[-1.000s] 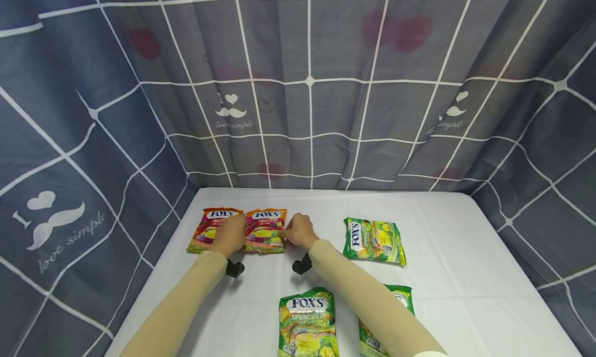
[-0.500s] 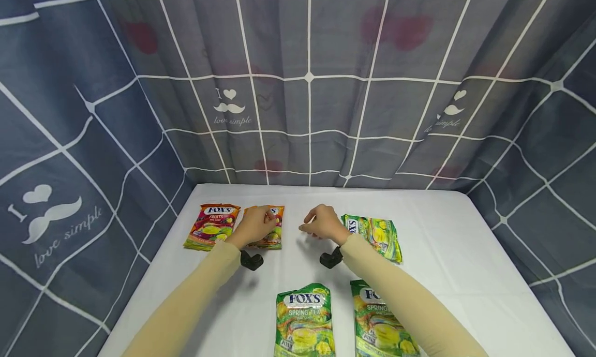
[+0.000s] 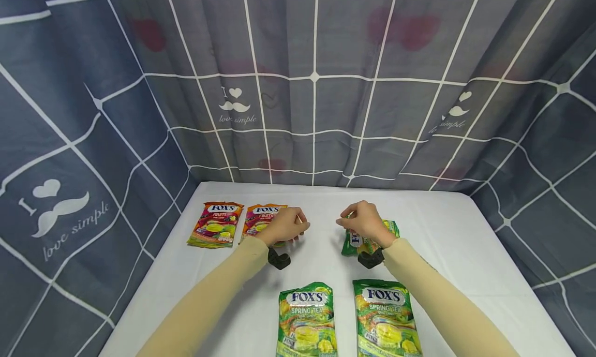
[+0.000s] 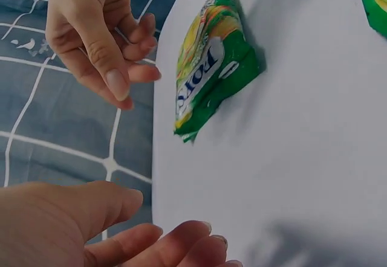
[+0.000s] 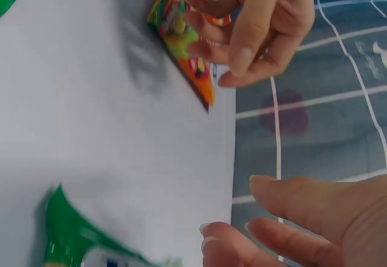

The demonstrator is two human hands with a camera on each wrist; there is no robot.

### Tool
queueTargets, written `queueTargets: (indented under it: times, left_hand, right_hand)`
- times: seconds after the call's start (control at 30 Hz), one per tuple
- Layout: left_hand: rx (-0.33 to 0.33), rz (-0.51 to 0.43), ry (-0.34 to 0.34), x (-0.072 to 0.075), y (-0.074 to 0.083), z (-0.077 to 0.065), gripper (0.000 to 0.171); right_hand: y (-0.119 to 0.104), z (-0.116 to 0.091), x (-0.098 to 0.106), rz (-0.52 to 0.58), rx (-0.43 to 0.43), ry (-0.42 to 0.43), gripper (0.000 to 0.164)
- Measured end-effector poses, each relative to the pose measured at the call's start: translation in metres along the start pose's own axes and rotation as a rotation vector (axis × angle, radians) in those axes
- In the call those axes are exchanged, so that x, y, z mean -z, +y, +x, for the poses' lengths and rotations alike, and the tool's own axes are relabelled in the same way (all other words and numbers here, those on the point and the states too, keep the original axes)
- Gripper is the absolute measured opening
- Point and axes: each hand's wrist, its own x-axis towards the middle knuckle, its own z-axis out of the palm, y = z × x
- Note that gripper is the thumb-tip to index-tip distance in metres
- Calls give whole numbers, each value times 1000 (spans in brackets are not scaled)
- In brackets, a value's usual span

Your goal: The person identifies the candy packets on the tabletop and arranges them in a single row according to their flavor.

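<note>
In the head view, my left hand (image 3: 284,225) hovers over the right part of a red-orange Fox's Fruits candy bag (image 3: 256,218), fingers loosely bent around nothing. A second Fruits candy bag (image 3: 216,225) lies flat to its left. My right hand (image 3: 365,223) is above a green Spring Tea candy bag (image 3: 352,243) lying sideways and partly hidden by it. In the left wrist view, a gap shows between thumb and fingers of the left hand (image 4: 121,231). The right wrist view shows the right hand (image 5: 314,218) with thumb and fingers apart too.
Two more green Spring Tea candy bags, one left (image 3: 307,321) and one right (image 3: 387,318), lie upright at the near side of the white-covered table (image 3: 465,253). A grey-blue checked curtain (image 3: 288,103) stands behind and on both sides of it.
Both hands have moved right. The left hand went from between the Fruits bags to the right one's edge; the right hand left that bag and came over the sideways green bag.
</note>
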Motion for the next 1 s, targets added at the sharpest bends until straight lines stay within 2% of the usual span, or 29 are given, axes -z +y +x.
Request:
queueTargets:
  times: [0.23,0.43,0.7,1.0]
  left_hand:
    - [-14,-11,-56,-11,13,12,18]
    - [21,-15,-72,-19,22,23,19]
    - [33,-41,-107,-42,29,37,18]
    - [36,-22,-100,-54,34,43,18]
  right_hand:
    - [26,-13,26,-36,-47,41,27]
    - [44,-20,42,-63,-74,65,30]
    - [72,-30,54,-38,-163,107,29]
    - [93,-40,66,-71,-217,125,33]
